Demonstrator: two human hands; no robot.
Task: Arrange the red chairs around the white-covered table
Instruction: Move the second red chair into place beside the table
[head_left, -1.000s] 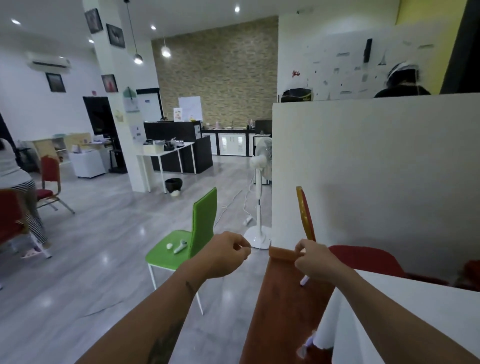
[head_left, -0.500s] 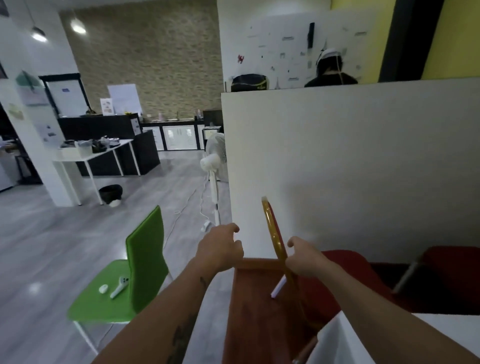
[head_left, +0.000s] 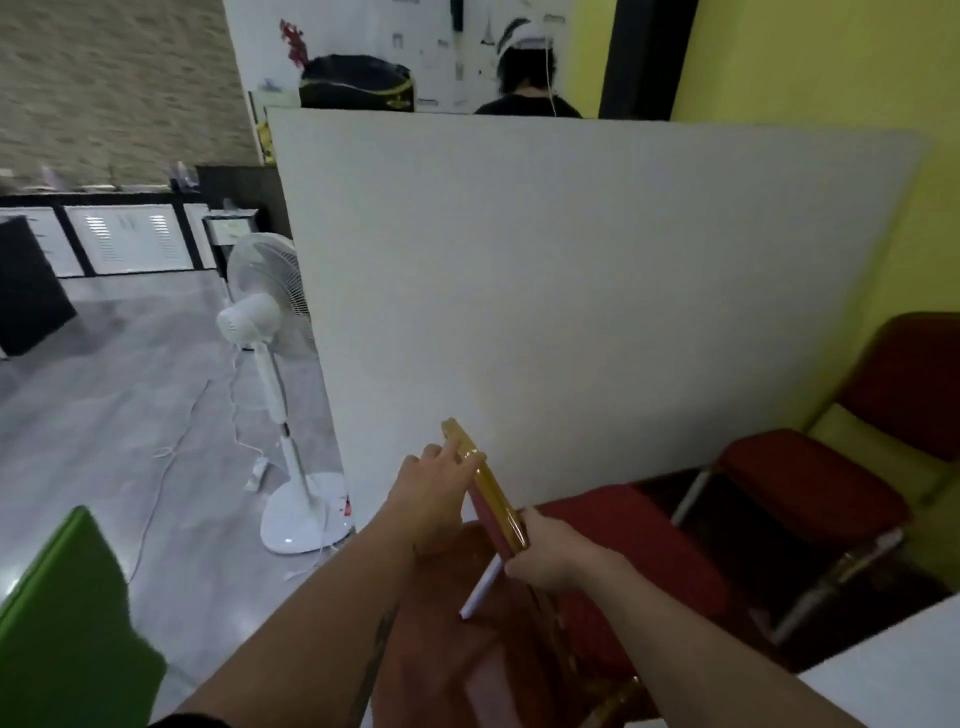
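Observation:
A red chair with a gold frame stands right in front of me, its back (head_left: 480, 475) seen edge-on and its red seat (head_left: 628, 540) behind it. My left hand (head_left: 431, 493) has its fingers laid over the top of the gold back frame. Lower down on the same frame, my right hand (head_left: 545, 553) is closed, with a thin white stick (head_left: 480, 590) poking out below it. A second red chair (head_left: 810, 483) stands at the right against the yellow wall. Only a corner of the white-covered table (head_left: 893, 675) shows, at the bottom right.
A tall white partition (head_left: 571, 286) rises just behind the chairs, with a person (head_left: 524, 78) beyond it. A white standing fan (head_left: 280, 332) and its cord are on the grey floor to the left. A green chair (head_left: 67, 623) is at the lower left. A reddish-brown panel (head_left: 457, 660) lies below my arms.
The view has swung right and closer to the partition. My left hand has moved from hanging free onto the top of the chair back. My right hand has stayed on the frame.

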